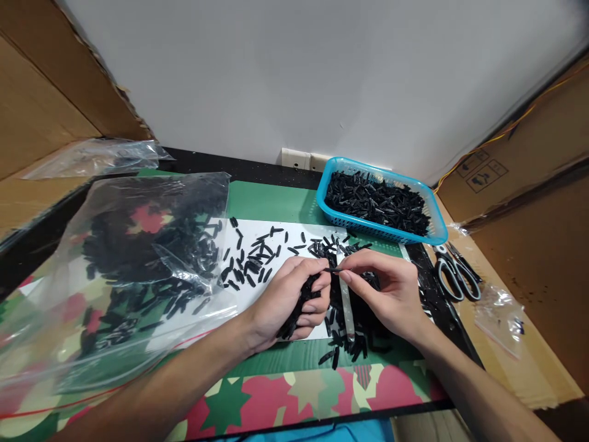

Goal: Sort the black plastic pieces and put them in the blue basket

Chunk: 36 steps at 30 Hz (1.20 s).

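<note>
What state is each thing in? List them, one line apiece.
left hand: closed around a bunch of black pieces.
right hand: pinching one small black piece with the left fingertips.
blue basket: filled with black pieces.
clear plastic bag: open, lying flat, partly full.
scissors: closed, lying flat.
white sheet: strewn with loose pieces.

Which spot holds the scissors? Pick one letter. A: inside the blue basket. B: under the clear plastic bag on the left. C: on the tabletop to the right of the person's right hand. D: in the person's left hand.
C: the scissors lie flat on the table, right of the right hand and just in front of the blue basket, with nothing touching them.
</note>
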Available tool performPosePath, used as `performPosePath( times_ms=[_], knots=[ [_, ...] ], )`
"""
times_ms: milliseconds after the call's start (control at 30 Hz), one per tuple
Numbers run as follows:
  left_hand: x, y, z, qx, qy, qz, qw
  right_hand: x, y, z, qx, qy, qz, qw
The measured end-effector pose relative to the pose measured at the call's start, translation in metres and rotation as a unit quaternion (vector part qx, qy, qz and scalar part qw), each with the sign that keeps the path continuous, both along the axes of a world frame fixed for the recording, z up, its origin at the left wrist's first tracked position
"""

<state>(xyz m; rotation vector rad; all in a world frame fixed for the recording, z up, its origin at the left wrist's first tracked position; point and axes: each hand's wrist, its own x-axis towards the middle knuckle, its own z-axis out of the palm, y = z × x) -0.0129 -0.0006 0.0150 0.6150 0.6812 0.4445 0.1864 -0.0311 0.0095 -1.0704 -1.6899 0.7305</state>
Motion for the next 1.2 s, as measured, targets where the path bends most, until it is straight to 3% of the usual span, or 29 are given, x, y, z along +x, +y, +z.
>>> performPosePath(
  times_ms=[1200],
  knots=[
    [-0.0011, 0.0007, 0.0004, -0.013, -0.003, -0.013, 1.0, -0.0021, 0.0024, -0.0037, -0.063, 0.027, 0.026, 0.997]
  ],
)
